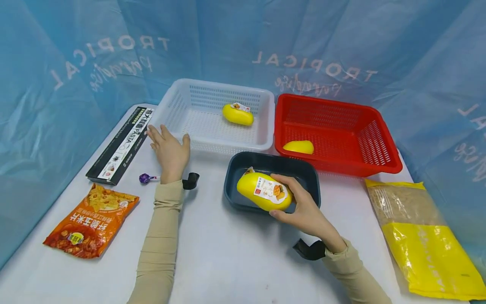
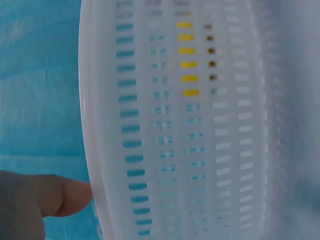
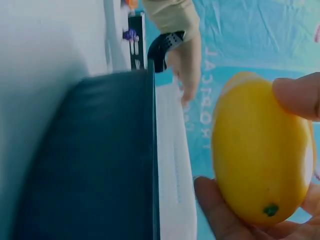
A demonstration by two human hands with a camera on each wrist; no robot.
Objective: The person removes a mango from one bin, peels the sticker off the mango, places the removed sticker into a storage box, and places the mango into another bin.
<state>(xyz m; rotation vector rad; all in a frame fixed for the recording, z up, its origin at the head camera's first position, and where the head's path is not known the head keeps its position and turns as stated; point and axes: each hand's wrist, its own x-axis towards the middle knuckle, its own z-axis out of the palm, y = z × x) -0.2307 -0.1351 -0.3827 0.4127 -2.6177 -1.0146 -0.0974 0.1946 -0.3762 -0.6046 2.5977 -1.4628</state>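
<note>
Yellow mango pack point(image 1: 264, 191), dark blue tray point(image 1: 308, 174), white basket point(image 1: 174, 98), red basket point(image 1: 379, 162).

red basket point(image 1: 379, 139) | pasta box point(image 1: 121, 145) | chips bag point(image 1: 91, 221) | lollipop point(image 1: 145, 178)

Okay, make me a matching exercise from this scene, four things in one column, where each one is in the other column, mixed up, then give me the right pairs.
Things:
1. mango-shaped pack with label
2. plain yellow pack
3. purple lollipop
4. orange snack bag

Places:
A. inside the red basket
B. on the table just left of the left hand's wrist
C. held by the right hand over the dark tray
D. flat at the table's left edge

Pairs: 1-C, 2-A, 3-B, 4-D
</note>
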